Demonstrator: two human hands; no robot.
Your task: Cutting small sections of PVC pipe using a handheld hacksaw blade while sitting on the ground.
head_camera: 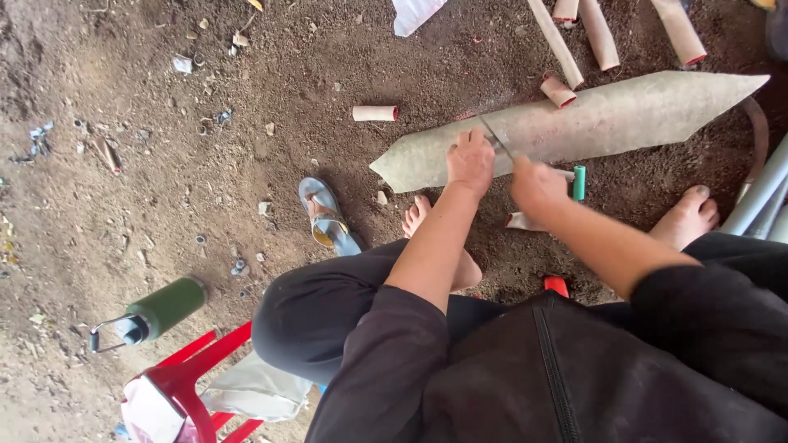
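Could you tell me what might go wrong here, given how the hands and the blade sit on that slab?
1. The left hand presses the grey pointed slab right beside the thin blade that the right hand appears to hold; a slip could cut fingers.
2. The bare feet lie just under the slab, so a falling blade or shifting slab could hurt them.

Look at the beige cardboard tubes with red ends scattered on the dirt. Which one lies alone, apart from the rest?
The short tube lying level left of the long grey pointed slab. The others cluster by the slab's top edge; this one has bare dirt all round.
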